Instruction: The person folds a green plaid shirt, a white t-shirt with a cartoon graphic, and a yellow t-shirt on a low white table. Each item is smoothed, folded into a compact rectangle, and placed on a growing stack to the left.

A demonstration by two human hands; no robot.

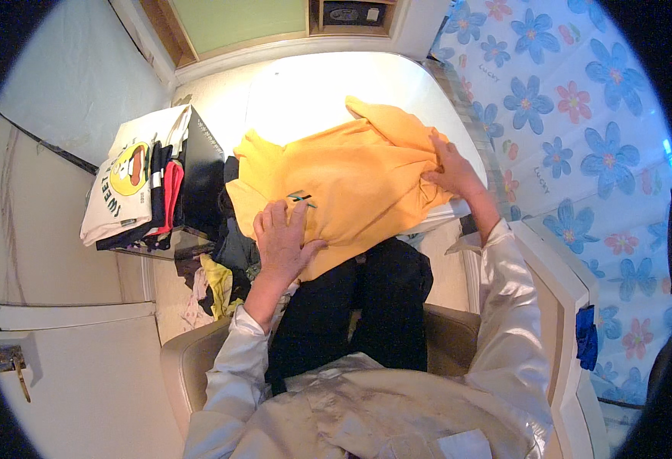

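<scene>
An orange-yellow garment [336, 189] lies spread and creased over the white table, its near edge hanging above my lap. A small dark and teal mark [301, 198] shows on its left part. My left hand [284, 241] rests on the cloth just below this mark, fingers a little apart and thumb out to the right. At the garment's right end is my right hand [456, 169], touching bunched folds with thumb and fingers spread. Whether it pinches any cloth cannot be made out.
Folded clothes [132, 178] are stacked on a black box [201, 166] at the left. Loose clothes [218, 287] lie below it. The white table [313, 86] is brightly lit at the back. A flowered curtain [565, 115] hangs right. I sit in a brown armchair [187, 361].
</scene>
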